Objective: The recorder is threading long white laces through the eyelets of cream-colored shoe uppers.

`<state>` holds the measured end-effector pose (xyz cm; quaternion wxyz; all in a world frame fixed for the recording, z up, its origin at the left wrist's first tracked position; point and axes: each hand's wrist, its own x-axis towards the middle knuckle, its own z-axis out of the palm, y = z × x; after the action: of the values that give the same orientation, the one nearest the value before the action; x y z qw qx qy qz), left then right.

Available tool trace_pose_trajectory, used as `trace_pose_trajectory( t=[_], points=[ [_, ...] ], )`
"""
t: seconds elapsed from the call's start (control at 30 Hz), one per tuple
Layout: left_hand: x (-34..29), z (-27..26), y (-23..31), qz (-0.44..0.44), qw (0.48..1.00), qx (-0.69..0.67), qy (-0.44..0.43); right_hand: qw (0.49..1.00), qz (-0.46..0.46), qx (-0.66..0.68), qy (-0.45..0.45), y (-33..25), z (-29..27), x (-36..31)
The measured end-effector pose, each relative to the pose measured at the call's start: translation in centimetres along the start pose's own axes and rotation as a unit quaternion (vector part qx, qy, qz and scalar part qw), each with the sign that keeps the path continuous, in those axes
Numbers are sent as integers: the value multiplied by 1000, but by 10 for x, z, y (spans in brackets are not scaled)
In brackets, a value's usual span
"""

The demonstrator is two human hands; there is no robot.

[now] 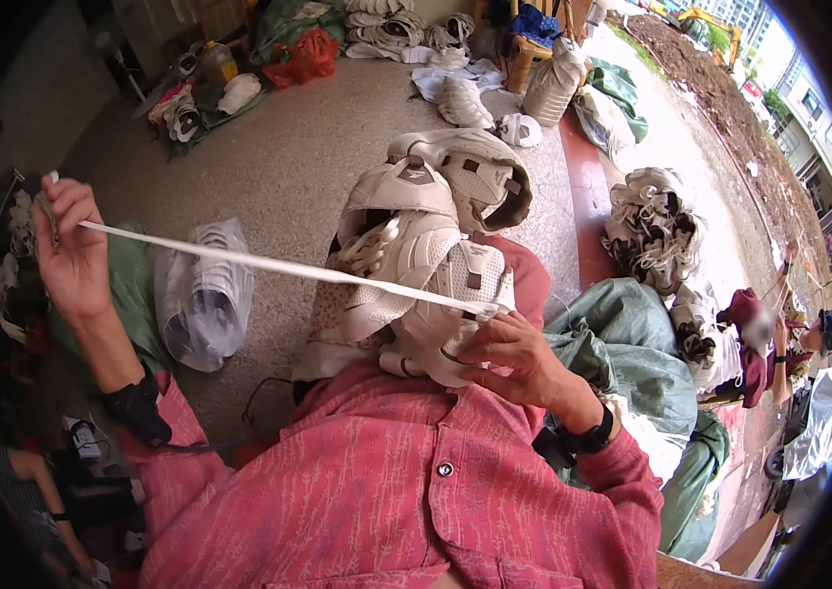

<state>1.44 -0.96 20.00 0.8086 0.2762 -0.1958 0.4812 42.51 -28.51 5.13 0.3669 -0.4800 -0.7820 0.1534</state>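
Observation:
A flat white lace (279,268) runs taut and slanting between my hands, across the front of several beige shoe uppers (406,265) piled on my lap. Raised at the far left, my left hand (76,250) is closed on one end of the lace. Something small, thin and dark also shows at its fingers, too unclear to name. My right hand (514,358) pinches the other end, low over the nearest upper. Its fingertips are close against that upper, and whether it grips the upper as well is hidden.
A clear plastic bag of white shoe parts (205,294) lies left of my knees. Green sacks (632,344) and a bundle of uppers (656,231) stand at the right. More uppers (465,103) lie ahead, near a wooden stool (526,64). Other people sit at both edges.

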Motion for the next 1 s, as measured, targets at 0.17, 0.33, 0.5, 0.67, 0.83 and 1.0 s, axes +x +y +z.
trace_pose_trajectory(
  t=[0.17, 0.33, 0.5, 0.67, 0.83, 1.0],
  points=[
    [16, 17, -114, -100, 989, 106, -9, 998, 31, -42, -47, -5, -1, 0],
    [-15, 25, -253, -359, 809, 456, -94, 995, 22, -70, -62, -5, 3, 4],
    [-49, -63, -318, -154, 702, 670, -186, 994, 23, -80, -69, -13, -1, 12],
    [-41, -83, -304, -89, 498, 833, -224, 988, 13, -134, -82, -11, 2, 17],
    [-5, -112, -269, -97, 566, 812, -103, 992, 58, 60, -91, -4, -12, 10],
    [-12, -87, -266, -297, 702, 645, -50, 985, 103, 85, -109, -5, -13, 8]
  ],
)
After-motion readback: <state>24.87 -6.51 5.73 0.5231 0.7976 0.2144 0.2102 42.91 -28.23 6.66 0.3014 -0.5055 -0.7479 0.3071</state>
